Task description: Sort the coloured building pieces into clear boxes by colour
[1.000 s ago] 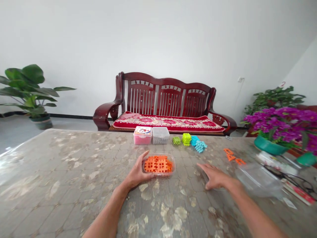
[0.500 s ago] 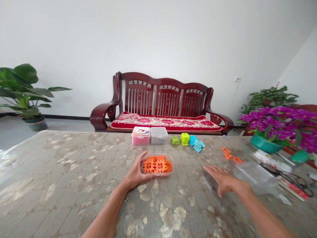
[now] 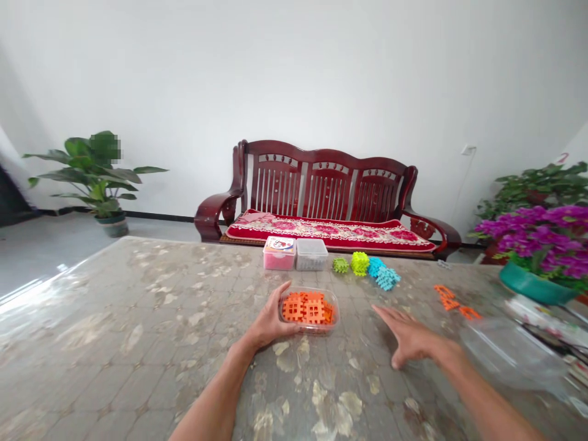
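Note:
A clear plastic container stands on the table, filled with orange interlocking plastic pieces. My left hand is curved round its left side, with fingers behind and thumb in front. To the right of the container, my right hand is just over the tabletop, fingers stretched left and thumb apart below them. Between its fingers and thumb is a faint, see-through lid, whose outline barely shows against the cloth. The hand and lid are apart from the container.
Behind stand a pink-filled box and a grey-filled box. Green blocks and blue blocks sit right of them. Loose orange pieces, a clear tub and a flowerpot lie farther right.
My right hand has moved left, closer to the container, with the lid. My left hand stays on the container. The whole view has swung a little to the left.

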Motion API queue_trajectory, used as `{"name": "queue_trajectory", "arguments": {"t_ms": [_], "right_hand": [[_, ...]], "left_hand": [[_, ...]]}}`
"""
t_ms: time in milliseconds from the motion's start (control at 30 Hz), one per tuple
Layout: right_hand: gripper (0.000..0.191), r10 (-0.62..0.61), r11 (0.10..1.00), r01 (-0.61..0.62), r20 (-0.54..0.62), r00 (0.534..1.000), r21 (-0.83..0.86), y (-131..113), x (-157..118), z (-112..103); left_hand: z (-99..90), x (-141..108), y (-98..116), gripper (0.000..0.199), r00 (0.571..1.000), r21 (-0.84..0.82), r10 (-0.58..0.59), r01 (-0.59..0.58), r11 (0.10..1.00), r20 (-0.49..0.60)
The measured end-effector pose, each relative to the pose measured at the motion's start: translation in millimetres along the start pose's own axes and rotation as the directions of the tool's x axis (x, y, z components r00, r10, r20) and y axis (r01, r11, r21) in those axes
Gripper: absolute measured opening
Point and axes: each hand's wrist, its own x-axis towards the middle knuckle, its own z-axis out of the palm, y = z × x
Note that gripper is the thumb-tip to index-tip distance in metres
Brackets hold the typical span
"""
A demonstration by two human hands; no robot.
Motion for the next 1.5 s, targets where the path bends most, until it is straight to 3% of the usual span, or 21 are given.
{"name": "queue_trajectory", "arguments": {"t_ms": [100, 300, 367, 533, 667, 800, 933, 1167, 1300, 1500], "right_hand": [[0.134, -0.022, 1.0, 0.022, 0.021, 1.0, 0.01, 1.6, -0.5, 2.7], [0.121, -0.061, 0.994, 0.069, -0.101, 0.993, 0.08, -2.6, 1.3, -5.7], [0.119, -0.108, 0.978, 0.136, -0.172, 0.979, 0.158, -8.9, 2.9, -12.9], [0.118, -0.301, 0.906, 0.375, -0.324, 0.897, 0.198, -63.6, 8.7, -30.4], [0.121, -0.356, 0.908, 0.405, -0.315, 0.88, 0.104, -121.0, 16.9, -38.5], [0.117, -0.389, 0.91, 0.413, -0.281, 0.877, 0.027, -150.6, 23.2, -39.6], [0.115, -0.418, 0.904, 0.428, -0.267, 0.868, -0.022, -158.8, 28.4, -35.8], [0.099, -0.467, 0.879, 0.474, -0.289, 0.836, -0.049, -171.3, 39.6, -31.3], [0.097, -0.492, 0.862, 0.507, -0.29, 0.821, -0.027, -171.9, 43.4, -27.3], [0.088, -0.5, 0.861, 0.505, -0.288, 0.816, -0.063, -166.7, 40.5, -17.1]], "left_hand": [[0.5, -0.1, 1.8, 0.114, 1.0, -0.018, 0.0, 0.0, 1.0, 0.005], [1.5, -0.8, 3.4, 0.115, 1.0, -0.034, -0.006, 0.006, 0.999, 0.016], [1.6, -1.1, 4.4, 0.116, 1.0, -0.046, -0.006, 0.007, 0.999, 0.021], [1.8, -0.7, 6.6, 0.118, 1.0, -0.063, -0.002, 0.004, 0.998, 0.026], [3.2, -1.0, 4.6, 0.124, 0.999, -0.118, -0.001, 0.006, 0.993, 0.044], [4.9, -1.9, 3.7, 0.132, 0.998, -0.157, 0.004, 0.005, 0.988, 0.062], [3.4, -1.7, 6.2, 0.128, 0.998, -0.075, 0.023, -0.018, 0.997, 0.06], [-1.9, 0.0, 4.9, 0.091, 1.0, 0.092, -0.001, 0.0, 0.996, 0.012], [1.3, 0.4, 1.4, 0.083, 1.0, 0.159, 0.014, -0.01, 0.987, -0.019], [3.9, 0.2, -2.7, 0.072, 0.989, 0.322, 0.143, -0.124, 0.938, -0.038]]}}
